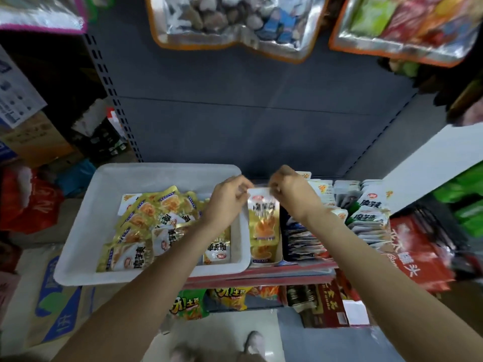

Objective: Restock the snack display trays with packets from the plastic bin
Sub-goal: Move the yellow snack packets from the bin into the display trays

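Observation:
A white plastic bin (86, 226) on the shelf holds several yellow snack packets (146, 223). Right of it stands a narrow display tray (280, 248) with yellow packets stacked inside. My left hand (230, 198) and my right hand (286, 186) each pinch a top corner of one yellow packet (264, 218), holding it upright over that tray. More trays to the right hold dark packets (300, 239) and white-green packets (371, 210).
Grey shelf back panel (248, 113) rises behind. Large snack bags (235, 22) hang overhead. Cardboard boxes (52, 296) and a red bag (31, 205) sit at left. Red packs (423, 254) lie right. A lower shelf holds green and red packs (190, 304).

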Demonstrator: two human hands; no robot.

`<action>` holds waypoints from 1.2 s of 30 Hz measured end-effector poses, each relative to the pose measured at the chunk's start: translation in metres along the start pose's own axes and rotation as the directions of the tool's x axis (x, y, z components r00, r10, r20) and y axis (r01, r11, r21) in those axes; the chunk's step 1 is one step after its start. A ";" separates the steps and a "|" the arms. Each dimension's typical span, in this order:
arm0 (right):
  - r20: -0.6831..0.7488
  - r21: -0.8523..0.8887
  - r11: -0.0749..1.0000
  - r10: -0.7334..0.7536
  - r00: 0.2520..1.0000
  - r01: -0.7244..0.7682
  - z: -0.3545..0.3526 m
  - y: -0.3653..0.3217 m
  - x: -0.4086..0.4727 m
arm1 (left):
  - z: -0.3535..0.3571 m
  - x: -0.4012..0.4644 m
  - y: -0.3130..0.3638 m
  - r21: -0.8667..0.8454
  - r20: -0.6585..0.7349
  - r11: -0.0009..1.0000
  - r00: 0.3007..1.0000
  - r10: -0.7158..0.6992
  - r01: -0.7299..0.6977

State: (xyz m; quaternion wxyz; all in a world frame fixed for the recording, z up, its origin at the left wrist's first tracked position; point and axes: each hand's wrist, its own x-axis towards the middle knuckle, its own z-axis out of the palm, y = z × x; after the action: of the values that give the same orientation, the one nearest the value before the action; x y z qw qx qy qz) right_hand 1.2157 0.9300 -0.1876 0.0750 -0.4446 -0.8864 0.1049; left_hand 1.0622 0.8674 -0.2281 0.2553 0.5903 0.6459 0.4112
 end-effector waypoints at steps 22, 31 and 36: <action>0.234 0.310 0.951 -0.078 0.969 0.001 0.058 -0.073 0.022 | -0.055 -0.035 -0.082 0.194 -0.057 0.914 0.935 -0.351 0.355; 0.534 0.162 0.928 0.205 0.820 -0.337 0.164 -0.101 0.035 | -0.080 -0.072 -0.156 0.446 0.168 0.784 0.820 -0.547 0.431; 0.509 0.045 0.979 0.148 0.848 -0.198 0.181 -0.110 0.029 | -0.083 -0.072 -0.166 0.598 0.187 0.720 0.813 -0.552 0.352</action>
State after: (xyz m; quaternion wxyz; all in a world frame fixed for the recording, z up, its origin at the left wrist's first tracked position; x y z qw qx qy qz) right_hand 1.0726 0.8677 -0.3334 -0.1474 -0.4755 -0.8255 0.2658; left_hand 0.9154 0.7840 -0.3339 0.2849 0.5217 0.8038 0.0245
